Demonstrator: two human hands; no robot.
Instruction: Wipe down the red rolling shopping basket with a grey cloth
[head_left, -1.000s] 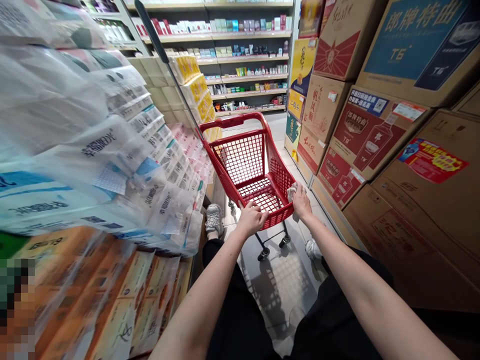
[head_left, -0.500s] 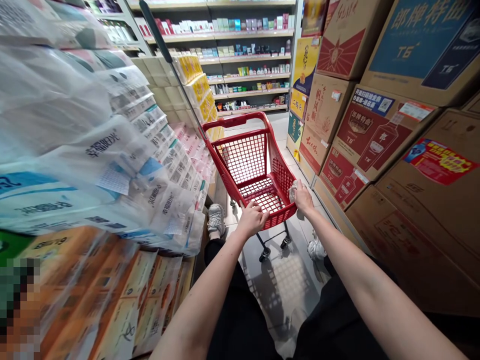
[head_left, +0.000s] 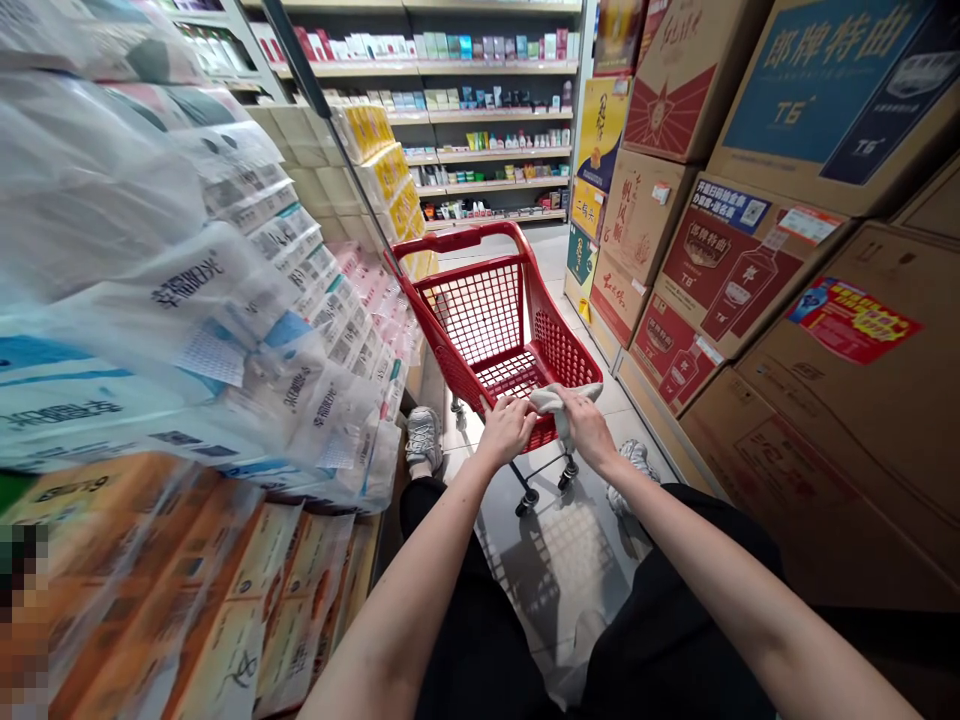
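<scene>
A small red shopping cart [head_left: 470,315] with a grid basket stands on wheels in front of me, its handle bar on the far side. My left hand [head_left: 508,430] is closed over the near rim of the basket. Beside it, my right hand [head_left: 587,428] presses a pale grey cloth [head_left: 551,400] onto the same rim, near the right corner. Part of the cloth hangs down below the fingers. A long dark pole [head_left: 352,165] rises from the cart's far left corner.
Plastic-wrapped paper packs [head_left: 187,300] are stacked on the left, above orange packs [head_left: 150,580]. Cardboard cartons [head_left: 750,260] line the right side. Behind the cart are shelves [head_left: 491,115] of small goods. My shoes [head_left: 424,437] flank the cart on the tiled floor [head_left: 551,580].
My right hand has moved left along the rim with the cloth, from the right side toward my left hand. The left hand stays on the rim. The view has shifted slightly.
</scene>
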